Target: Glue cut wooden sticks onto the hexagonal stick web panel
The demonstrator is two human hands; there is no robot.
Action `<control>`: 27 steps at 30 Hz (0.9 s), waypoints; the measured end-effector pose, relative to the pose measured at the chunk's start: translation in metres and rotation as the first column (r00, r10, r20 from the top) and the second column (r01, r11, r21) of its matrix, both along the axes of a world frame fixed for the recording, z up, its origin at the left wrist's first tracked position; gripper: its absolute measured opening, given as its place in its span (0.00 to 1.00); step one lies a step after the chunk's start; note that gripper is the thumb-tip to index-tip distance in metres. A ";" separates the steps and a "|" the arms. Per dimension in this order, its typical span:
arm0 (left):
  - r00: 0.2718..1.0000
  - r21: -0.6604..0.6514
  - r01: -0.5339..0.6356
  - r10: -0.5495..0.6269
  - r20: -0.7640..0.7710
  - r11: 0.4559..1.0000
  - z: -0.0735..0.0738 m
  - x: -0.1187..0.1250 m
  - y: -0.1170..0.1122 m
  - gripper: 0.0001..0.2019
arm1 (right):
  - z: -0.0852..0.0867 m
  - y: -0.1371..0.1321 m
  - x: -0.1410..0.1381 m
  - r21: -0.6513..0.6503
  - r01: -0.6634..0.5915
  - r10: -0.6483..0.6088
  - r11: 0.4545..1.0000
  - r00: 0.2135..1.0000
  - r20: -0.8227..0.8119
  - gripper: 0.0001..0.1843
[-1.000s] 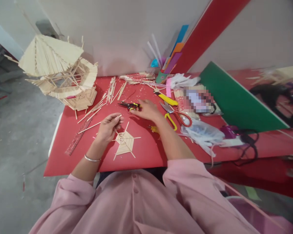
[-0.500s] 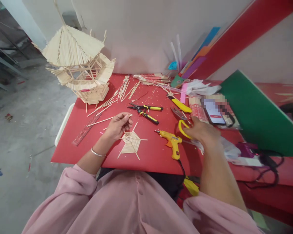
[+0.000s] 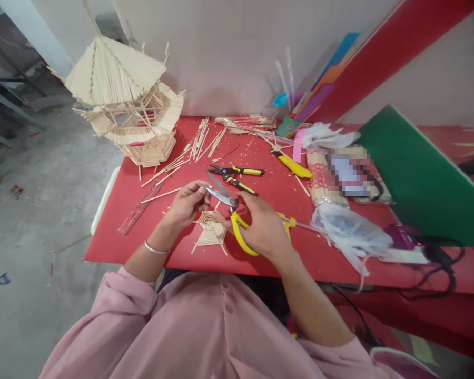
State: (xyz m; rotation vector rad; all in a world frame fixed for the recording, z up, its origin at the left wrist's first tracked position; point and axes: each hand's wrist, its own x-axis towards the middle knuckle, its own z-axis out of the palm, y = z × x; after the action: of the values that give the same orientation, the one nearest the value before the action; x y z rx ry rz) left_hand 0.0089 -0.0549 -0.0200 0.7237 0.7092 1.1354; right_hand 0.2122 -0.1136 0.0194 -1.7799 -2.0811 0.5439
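My left hand (image 3: 186, 204) pinches a thin wooden stick (image 3: 161, 195) that runs out to the left over the red table (image 3: 118, 231). My right hand (image 3: 263, 226) grips yellow-handled scissors (image 3: 231, 213); their blades point left and meet the stick's end at my left fingertips. Just below both hands lies a flat hexagonal web of sticks (image 3: 211, 229). The yellow glue gun (image 3: 286, 221) is mostly hidden behind my right hand.
A stick-built pagoda model (image 3: 128, 105) stands at the table's far left corner. Loose sticks (image 3: 199, 139), yellow-black pliers (image 3: 237, 176), a yellow cutter (image 3: 296, 167), a ruler (image 3: 136, 210), a plastic bag (image 3: 349, 231), a green board (image 3: 422, 179) and cables lie around.
My right hand took the scissors from the right side of the table and brought them left to the stick. My left hand stayed put with the stick.
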 end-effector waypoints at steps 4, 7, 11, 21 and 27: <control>0.999 -0.004 -0.030 0.030 -0.045 1.000 0.000 -0.011 -0.004 0.22 | 0.006 0.005 -0.021 -0.021 -0.013 0.017 1.000 0.979 0.205 0.37; 0.999 0.010 -0.027 0.028 -0.039 1.000 0.002 -0.017 -0.006 0.23 | 0.011 0.006 -0.026 -0.023 -0.028 0.034 0.999 0.961 0.273 0.37; 1.000 0.053 0.002 -0.001 -0.006 0.999 0.004 -0.021 -0.007 0.23 | 0.012 0.008 -0.029 -0.029 -0.043 0.049 0.999 0.960 0.276 0.37; 0.998 0.018 -0.059 0.060 -0.022 0.998 0.001 -0.037 -0.011 0.19 | 0.009 0.021 -0.037 -0.015 -0.037 0.040 0.999 0.961 0.273 0.31; 0.972 -0.012 -0.218 0.216 -0.091 0.976 -0.007 -0.054 -0.004 0.14 | 0.011 0.055 0.034 0.073 0.476 -0.468 0.876 0.808 0.358 0.33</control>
State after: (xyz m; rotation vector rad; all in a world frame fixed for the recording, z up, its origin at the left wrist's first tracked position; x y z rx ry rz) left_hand -0.0454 -0.0591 -0.0271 0.6932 0.8922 1.2982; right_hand 0.2464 -0.0585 0.0308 -2.4557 -1.7213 0.0906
